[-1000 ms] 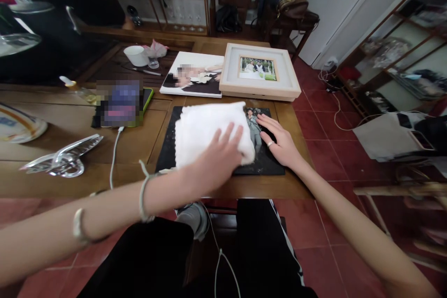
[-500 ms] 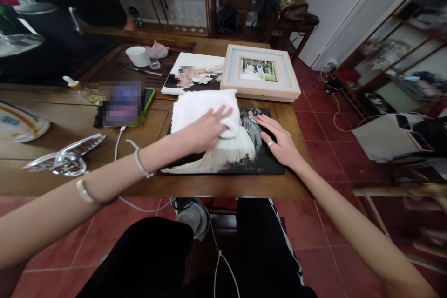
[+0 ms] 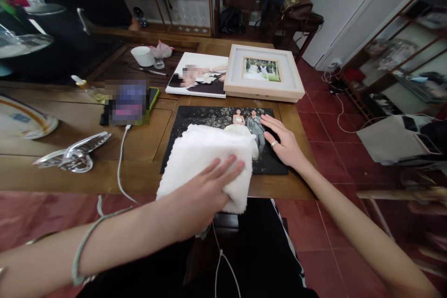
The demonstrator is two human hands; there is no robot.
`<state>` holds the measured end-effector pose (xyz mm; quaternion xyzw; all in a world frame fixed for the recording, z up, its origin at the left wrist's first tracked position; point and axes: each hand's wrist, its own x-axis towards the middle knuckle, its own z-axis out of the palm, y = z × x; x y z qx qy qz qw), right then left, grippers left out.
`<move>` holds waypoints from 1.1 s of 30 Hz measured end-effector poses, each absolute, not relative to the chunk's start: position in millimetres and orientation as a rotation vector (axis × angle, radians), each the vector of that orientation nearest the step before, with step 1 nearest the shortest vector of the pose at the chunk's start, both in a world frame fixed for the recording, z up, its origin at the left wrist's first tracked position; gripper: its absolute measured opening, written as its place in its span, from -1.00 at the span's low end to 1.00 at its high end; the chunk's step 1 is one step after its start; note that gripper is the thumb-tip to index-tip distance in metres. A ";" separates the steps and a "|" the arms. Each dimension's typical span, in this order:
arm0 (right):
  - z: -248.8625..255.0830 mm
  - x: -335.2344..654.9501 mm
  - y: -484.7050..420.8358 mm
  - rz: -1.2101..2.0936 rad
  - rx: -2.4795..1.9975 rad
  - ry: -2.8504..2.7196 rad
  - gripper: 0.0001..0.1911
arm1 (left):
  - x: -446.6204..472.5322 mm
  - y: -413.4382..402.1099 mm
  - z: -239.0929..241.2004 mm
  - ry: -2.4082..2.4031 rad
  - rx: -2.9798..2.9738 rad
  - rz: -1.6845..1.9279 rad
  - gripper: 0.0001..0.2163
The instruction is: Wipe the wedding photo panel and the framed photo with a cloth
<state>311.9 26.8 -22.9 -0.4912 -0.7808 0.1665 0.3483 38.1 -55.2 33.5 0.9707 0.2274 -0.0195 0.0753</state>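
Note:
A folded white cloth (image 3: 213, 149) lies over the front left part of a dark wedding photo panel (image 3: 195, 116) and hangs past the table's near edge. My left hand (image 3: 209, 191) is on top of the cloth and holds it, its fingers stretched across and its thumb out of sight. At the panel's right edge rests my right hand (image 3: 282, 142), open, fingers spread flat beside the printed couple. Part of the panel is hidden under the cloth.
Behind the panel are a white photo print (image 3: 197, 74) and a light wood picture frame (image 3: 263, 74). To the left lie a phone (image 3: 129, 102) with a white cable (image 3: 120, 167), a silvery hair claw (image 3: 75, 152), a dropper bottle (image 3: 89, 89) and a white cup (image 3: 142, 57).
My left hand has pulled the cloth from the panel's far side toward me and over its near edge, uncovering the upper part. My right hand stays at the panel's right edge.

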 end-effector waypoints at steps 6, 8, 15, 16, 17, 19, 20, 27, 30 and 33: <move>-22.1 311.6 27.0 0.426 -1.282 -2.022 -0.61 | 32.2 51.9 36.1 0.868 2.885 -0.117 -0.62; -22.2 311.9 27.1 0.424 -1.280 -2.026 -0.61 | 27.9 84.4 38.3 0.966 2.864 -0.089 -0.61; -22.8 312.0 26.4 0.428 -1.276 -2.020 -0.61 | 31.5 60.2 41.2 0.992 2.884 -0.141 -0.63; -22.5 311.7 26.1 0.429 -1.278 -2.018 -0.61 | 34.3 40.4 40.1 0.946 2.889 -0.164 -0.66; -22.2 311.4 25.7 0.432 -1.282 -2.016 -0.61 | 36.9 19.0 38.6 0.880 2.896 -0.164 -0.69; -21.3 310.8 25.1 0.440 -1.285 -2.014 -0.61 | 40.9 -22.8 35.0 0.779 2.883 -0.083 -0.77; -21.0 310.6 25.0 0.446 -1.285 -2.013 -0.61 | 42.0 -40.3 33.2 0.747 2.879 -0.040 -0.81; -21.2 310.7 24.7 0.445 -1.281 -2.010 -0.61 | 32.4 -27.1 34.4 0.726 2.828 -0.058 -0.72; -22.2 310.6 24.7 0.441 -1.287 -2.011 -0.61 | 19.9 29.2 38.6 0.940 2.803 -0.093 -0.59; -23.1 310.7 24.8 0.436 -1.284 -2.012 -0.61 | 7.0 74.1 40.9 1.111 2.784 -0.097 -0.61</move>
